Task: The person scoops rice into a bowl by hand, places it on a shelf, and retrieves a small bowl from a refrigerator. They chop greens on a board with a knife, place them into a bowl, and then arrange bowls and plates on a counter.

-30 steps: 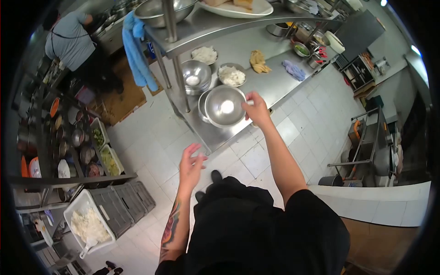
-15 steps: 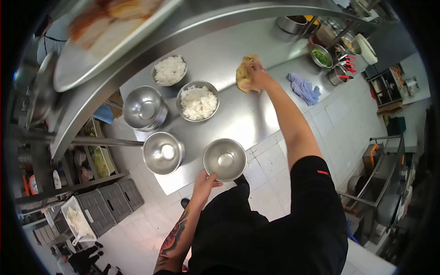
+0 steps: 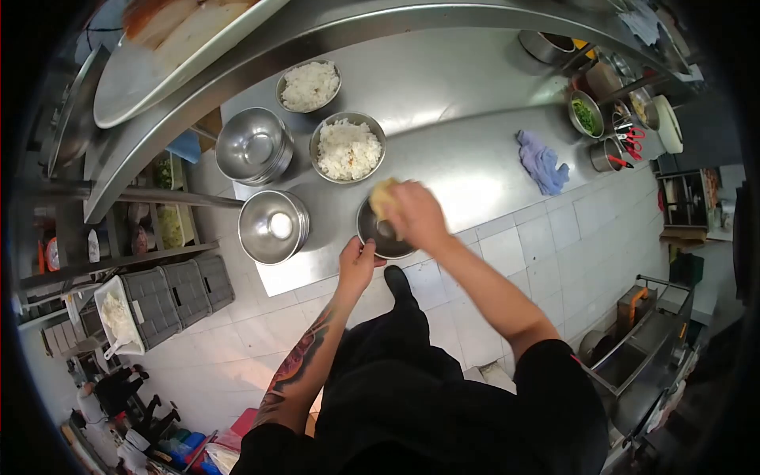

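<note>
My left hand (image 3: 358, 263) grips the near-left rim of a metal bowl (image 3: 370, 229) at the table's front edge. Over that bowl, my right hand (image 3: 417, 212) is closed on a yellowish cloth (image 3: 383, 198), which covers part of the bowl's far side. The bowl's inside is mostly hidden by the hand and cloth. Just behind stands a bowl of white rice (image 3: 348, 149), with a second rice bowl (image 3: 309, 85) farther back. To the left are two stacks of empty metal bowls, a back stack (image 3: 255, 146) and a front stack (image 3: 274, 226).
A blue-purple cloth (image 3: 542, 162) lies on the steel table (image 3: 467, 150) at the right. Beyond it are a bowl of chopped greens (image 3: 586, 115) and a pot with red-handled tools (image 3: 608, 154). A steel shelf (image 3: 340, 25) with a large plate (image 3: 119, 95) overhangs the back.
My right hand has brought the yellowish cloth from the back of the table toward me and over the bowl. My left hand still holds the bowl. The camera view has shifted.
</note>
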A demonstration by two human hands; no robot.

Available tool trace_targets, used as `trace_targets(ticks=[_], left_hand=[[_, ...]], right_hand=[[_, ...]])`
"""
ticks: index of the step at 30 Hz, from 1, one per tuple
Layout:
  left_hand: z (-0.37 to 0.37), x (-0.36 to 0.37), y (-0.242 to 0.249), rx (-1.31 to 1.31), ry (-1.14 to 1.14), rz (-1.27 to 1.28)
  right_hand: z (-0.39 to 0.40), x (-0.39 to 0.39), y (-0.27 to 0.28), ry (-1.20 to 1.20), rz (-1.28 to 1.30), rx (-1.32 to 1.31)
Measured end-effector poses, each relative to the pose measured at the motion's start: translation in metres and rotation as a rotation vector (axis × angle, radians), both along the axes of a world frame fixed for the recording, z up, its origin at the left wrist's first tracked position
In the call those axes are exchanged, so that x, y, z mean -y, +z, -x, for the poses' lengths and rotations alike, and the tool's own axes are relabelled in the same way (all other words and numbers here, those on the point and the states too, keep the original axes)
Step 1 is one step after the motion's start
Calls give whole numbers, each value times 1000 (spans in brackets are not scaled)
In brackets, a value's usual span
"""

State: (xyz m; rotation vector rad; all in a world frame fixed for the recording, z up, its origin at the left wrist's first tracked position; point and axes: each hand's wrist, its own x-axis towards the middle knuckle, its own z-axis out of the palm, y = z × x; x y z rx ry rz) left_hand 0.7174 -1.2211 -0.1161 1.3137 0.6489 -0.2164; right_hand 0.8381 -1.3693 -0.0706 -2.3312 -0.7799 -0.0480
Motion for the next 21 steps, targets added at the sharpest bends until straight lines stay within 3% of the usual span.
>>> trace_targets(ticks=[2, 4, 5, 6, 7, 8, 10, 12, 14, 15, 16, 17, 18, 19, 20, 21], left_hand=[[2, 10, -14, 136, 79, -104], [0, -18, -28, 143, 66, -164], [6, -41, -33, 183, -164, -430], [13, -55, -34, 223, -400, -692], [14, -48, -11, 157, -256, -437], [14, -41, -15, 167, -249, -433], [8, -34, -18, 115, -32, -222], [19, -47, 4, 493, -238, -918], [46, -74, 17, 542, -256, -915], [64, -93, 16, 563, -245, -877], [88, -113, 13, 581, -238, -839], [118, -140, 10, 433, -262, -606], [155, -161, 13, 432, -229, -610], [195, -189, 17, 362, -188, -359], [240, -223, 21, 289, -112, -122], [288, -255, 26, 298, -52, -100]], right_hand=[[24, -36, -55, -42, 39, -42], [41, -39, -60, 215, 72, 42], [39, -24, -56, 481, 240, -7], [36, -21, -48, 486, 242, -9], [31, -21, -40, 474, 352, 72], [26, -25, -29, 459, 464, 157], [36, -35, -19, 365, 362, 234], [77, -37, -51, 201, 392, 108], [87, -21, -7, 434, 934, -243], [74, -8, 9, 513, 1248, -267], [71, -8, 54, 294, 1132, -268], [49, 29, 35, 292, 828, -99], [62, 35, 44, 137, 706, 153], [86, 16, 62, 101, 812, 343], [105, 7, 50, 13, 838, 292], [141, -20, 44, -46, 645, 417]])
